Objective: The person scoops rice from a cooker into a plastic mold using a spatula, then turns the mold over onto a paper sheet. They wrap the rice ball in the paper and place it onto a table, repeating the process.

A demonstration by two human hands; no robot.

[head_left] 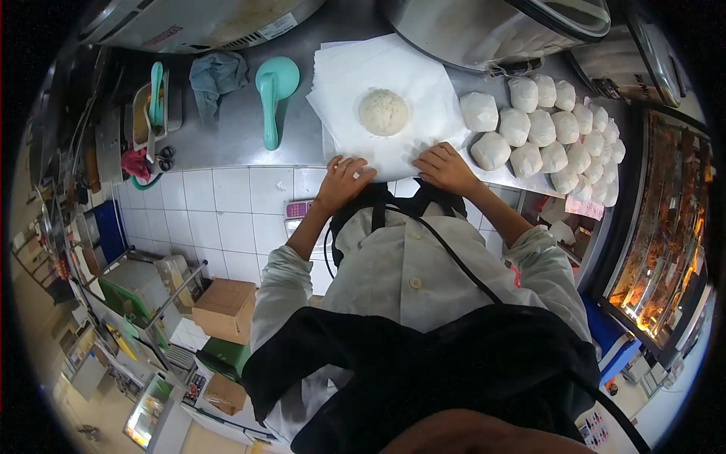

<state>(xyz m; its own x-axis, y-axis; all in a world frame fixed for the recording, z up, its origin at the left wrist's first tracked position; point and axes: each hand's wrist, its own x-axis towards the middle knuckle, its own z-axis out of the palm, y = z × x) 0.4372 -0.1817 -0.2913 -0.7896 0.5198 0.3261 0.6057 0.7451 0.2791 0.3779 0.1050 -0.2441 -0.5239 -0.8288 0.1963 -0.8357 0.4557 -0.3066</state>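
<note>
A rounded mound of white rice (384, 112) rests in the middle of a stack of white paper sheets (340, 83) on the steel counter. My left hand (346, 181) has its fingers curled over the near left edge of the top sheet. On the near right edge, my right hand (446, 168) grips the same sheet, thumb side toward the middle. The paper's near edge bends up slightly between both hands. Beside the stack on the right sit several white paper-wrapped bundles (515, 126) in close rows.
A turquoise rice scoop (270, 98) lies left of the paper, near a grey-blue cloth (218, 76). Further left stands a metal container (142, 113) with a turquoise-handled utensil. Large steel cookers (484, 30) line the back. A lit glass food cabinet (658, 250) is at far right.
</note>
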